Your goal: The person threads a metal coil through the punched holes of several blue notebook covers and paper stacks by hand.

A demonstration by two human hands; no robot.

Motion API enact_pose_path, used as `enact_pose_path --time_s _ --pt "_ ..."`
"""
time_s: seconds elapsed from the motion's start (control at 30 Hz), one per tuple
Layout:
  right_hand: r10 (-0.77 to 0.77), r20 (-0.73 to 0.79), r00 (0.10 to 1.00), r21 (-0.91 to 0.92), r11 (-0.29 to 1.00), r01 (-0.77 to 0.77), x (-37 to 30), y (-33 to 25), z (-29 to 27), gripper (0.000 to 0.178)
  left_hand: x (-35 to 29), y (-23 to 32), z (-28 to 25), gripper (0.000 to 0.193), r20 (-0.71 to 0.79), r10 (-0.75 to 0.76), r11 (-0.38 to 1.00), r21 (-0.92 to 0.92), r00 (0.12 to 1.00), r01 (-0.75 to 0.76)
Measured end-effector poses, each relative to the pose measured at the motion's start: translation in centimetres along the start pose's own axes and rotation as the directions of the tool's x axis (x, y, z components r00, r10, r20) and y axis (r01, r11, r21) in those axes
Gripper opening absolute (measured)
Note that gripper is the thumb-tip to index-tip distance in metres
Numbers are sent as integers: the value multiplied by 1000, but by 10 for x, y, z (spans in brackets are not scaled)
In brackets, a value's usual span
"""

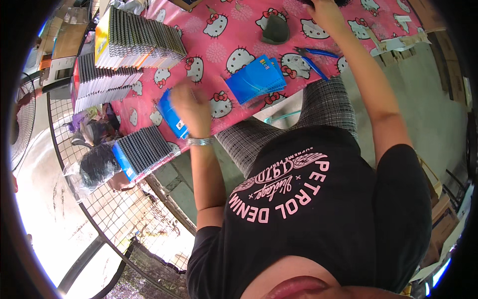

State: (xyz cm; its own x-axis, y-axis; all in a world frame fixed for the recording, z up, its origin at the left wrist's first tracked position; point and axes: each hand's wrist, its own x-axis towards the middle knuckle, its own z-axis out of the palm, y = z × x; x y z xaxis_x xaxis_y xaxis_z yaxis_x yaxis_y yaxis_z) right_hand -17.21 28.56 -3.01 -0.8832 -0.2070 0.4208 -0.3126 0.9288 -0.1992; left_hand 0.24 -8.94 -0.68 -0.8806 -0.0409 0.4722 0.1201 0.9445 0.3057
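The left hand [191, 107] is pinching a blue notebook [172, 115], long side pointing away. The blue pile [256, 79] is lying to its right. I cannot tell the right hand's [323, 12] grip.

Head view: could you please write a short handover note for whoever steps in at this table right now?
Left hand: closed on a blue-covered notebook at the near table edge.
Right hand: reaching to the far edge of the pink cartoon-cat tablecloth; what it holds is hidden.
Loose pile of blue notebooks lies mid-table, blue-handled pliers beside it.
Done: spiral-bound stacks at left.
Left: the loose blue pile, apparently unbound.
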Motion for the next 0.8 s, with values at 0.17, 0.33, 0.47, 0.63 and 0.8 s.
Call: enact_pose_path --time_s 0.17,0.33,0.47,0.63,0.8 --pt "148 167 975 -87 987 -135 21 10 30 24 -19 85 33 31 304 344 938 -143 888 -315" --pt "100 87 991 -59 994 -96 18 24 34 21 -31 84 49 30 403 413 906 -92 817 -413" --pt "64 -53 997 144 988 -55 15 12 8 18 -31 76 46 30 390 479 873 -116 786 -474" --pt "-63 -24 998 100 993 65 12 26 6 21 -35 80 50 29 306 561 814 -37 769 -579" --pt "-185 83 979 593 799 101 -33 -43 -30 35 -30 78 27 31 290 490 868 -80 822 -489"
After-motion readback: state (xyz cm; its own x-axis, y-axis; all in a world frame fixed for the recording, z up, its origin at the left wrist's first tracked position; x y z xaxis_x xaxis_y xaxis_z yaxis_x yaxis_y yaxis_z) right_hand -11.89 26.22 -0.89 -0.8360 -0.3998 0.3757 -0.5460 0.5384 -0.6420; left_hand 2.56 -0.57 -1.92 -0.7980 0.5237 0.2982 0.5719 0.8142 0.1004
